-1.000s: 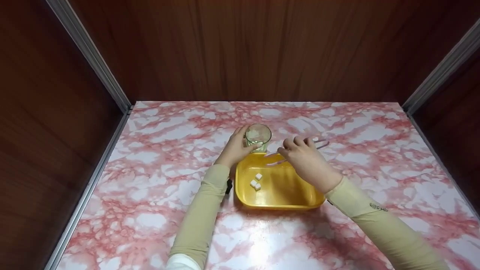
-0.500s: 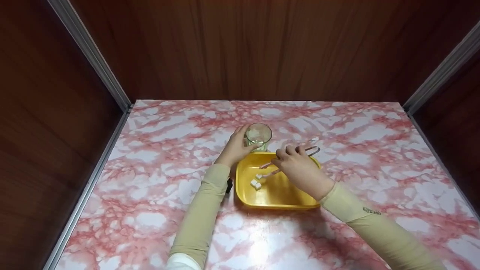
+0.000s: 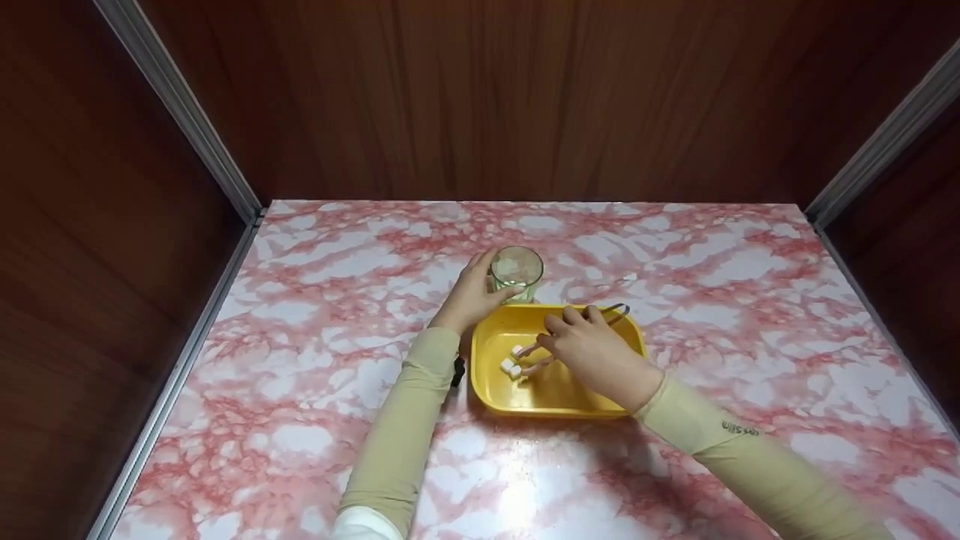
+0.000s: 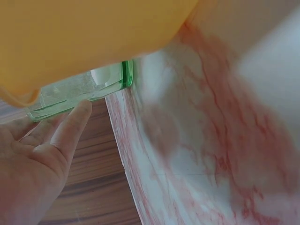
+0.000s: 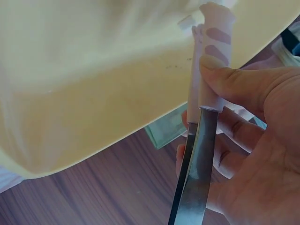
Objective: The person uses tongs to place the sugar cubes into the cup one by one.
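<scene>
My left hand holds a clear greenish drinking glass, fingers on its far-left side and thumb along the near side. Something white shows inside the glass in the left wrist view. My right hand grips small metal tongs with pink paw-shaped tips, thumb on one arm and fingers on the other. The tips reach down into a yellow plastic basin, close beside several small white cubes at its left. Whether the tips touch a cube I cannot tell.
The glass stands right behind the basin's far rim on a red-and-white marbled tabletop. Dark wood panels with metal edge strips close off the back and both sides.
My right hand has moved left and toward me, lowering the tongs from above the basin's far rim to the white cubes. My left hand and the glass stay put.
</scene>
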A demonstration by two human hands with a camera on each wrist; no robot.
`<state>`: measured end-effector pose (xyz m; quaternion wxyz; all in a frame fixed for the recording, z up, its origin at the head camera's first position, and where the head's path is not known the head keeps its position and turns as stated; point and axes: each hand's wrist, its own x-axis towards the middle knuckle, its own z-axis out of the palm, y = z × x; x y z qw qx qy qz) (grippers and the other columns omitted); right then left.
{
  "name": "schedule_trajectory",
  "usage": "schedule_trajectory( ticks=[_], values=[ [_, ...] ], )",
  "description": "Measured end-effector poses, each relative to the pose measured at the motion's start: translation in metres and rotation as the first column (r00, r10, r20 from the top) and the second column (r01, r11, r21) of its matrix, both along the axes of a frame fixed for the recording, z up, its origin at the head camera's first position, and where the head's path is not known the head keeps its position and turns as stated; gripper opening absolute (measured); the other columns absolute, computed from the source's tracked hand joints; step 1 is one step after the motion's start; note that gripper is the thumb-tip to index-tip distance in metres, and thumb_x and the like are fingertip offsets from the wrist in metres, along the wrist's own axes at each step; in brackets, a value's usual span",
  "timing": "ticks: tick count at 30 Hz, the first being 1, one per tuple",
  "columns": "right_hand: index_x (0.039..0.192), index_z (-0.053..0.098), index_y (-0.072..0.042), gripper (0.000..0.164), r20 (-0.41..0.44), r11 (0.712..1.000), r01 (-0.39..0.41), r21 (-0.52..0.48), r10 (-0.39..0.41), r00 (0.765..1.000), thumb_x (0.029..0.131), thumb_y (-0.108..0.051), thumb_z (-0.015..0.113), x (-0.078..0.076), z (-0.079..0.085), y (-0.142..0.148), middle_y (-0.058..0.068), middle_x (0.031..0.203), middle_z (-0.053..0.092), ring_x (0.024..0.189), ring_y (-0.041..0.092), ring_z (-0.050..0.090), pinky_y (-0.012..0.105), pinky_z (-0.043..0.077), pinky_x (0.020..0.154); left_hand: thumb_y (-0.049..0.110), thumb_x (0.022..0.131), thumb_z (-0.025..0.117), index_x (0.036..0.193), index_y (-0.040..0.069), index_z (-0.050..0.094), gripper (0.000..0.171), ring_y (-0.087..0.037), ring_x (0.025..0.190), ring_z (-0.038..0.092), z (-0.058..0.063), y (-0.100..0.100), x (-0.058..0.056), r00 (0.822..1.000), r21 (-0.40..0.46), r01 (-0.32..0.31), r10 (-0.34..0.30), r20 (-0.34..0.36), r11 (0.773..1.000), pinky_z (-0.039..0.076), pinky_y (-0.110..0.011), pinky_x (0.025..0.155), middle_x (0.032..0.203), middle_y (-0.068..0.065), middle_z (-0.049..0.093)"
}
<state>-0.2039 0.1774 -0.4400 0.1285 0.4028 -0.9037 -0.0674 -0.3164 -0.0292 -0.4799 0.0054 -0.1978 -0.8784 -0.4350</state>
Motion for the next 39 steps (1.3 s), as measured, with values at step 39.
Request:
schedule_trajectory(
  ticks=[39],
  values=[
    [0.089, 0.075, -0.018, 0.021, -0.007, 0.998, -0.056, 0.035, 0.056, 0.998, 0.077, 0.000, 0.074, 0.003, -0.007, -0.011, 0.001, 0.085, 0.055, 0.078, 0.025, 0.048, 0.043, 0.039, 0.068, 0.027, 0.087, 0.072, 0.148, 0.006, 0.032, 0.076, -0.026, 0.131, 0.038, 0.000, 0.001, 0.000, 1.000, -0.002, -0.001, 0.001, -0.031, 1.000, 0.031, -0.036, 0.107, 0.144, -0.012, 0.040]
  ],
)
